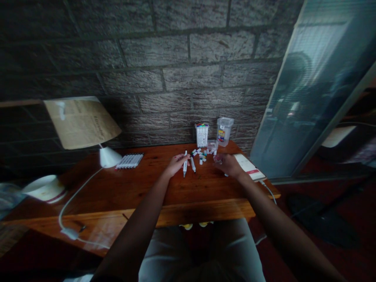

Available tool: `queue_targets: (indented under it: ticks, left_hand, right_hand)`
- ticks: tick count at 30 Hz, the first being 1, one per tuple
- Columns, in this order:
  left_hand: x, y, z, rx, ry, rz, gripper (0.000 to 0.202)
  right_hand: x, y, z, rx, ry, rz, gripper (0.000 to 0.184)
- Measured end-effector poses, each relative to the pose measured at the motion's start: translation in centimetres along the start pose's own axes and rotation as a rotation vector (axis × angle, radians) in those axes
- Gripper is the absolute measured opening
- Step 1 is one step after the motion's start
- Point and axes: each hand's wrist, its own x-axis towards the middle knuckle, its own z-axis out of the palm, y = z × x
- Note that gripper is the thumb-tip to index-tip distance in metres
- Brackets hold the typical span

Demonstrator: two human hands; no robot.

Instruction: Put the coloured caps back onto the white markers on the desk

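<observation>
My left hand [176, 163] pinches a white marker [185, 169] that points down toward the table's front. Just right of it an uncapped-looking marker [193, 165] lies on the wood. Several small white caps [202, 156] with coloured ends are scattered beyond. At the right of these caps, my right hand [229, 165] is low over the table with its fingers curled in; what they hold is too small and blurred to name. Behind the caps stand a box of markers [202, 135] and a clear plastic container [224, 132].
A row of white markers [129, 161] lies by the lamp [109, 157] at left. A white bowl [47, 188] is near the left end. The phone [249, 167] with its cable lies right of my right hand. A brick wall [164, 86] backs the wooden table [152, 192].
</observation>
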Motion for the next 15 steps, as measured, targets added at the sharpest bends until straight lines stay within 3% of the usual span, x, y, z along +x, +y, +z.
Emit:
queue_targets:
  ticks: [5,8,11,15]
  left_hand:
    - [0.1,0.0,0.0,0.007,0.023,-0.005,0.06]
    - [-0.1,0.4,0.0,0.018,0.014,0.0,0.06]
    - [-0.3,0.7,0.1,0.006,0.003,-0.007,0.059]
    - [-0.4,0.8,0.2,0.003,0.002,-0.007,0.061]
  right_hand:
    - [2.9,-1.9,1.5,0.19,-0.02,-0.047,0.012]
    - [4.2,-2.3,3.4,0.209,0.198,-0.07,0.017]
    - [4.0,-1.7,5.0,0.223,0.295,-0.065,0.012]
    - [3.1,-0.9,5.9,0.225,0.269,-0.117,0.004]
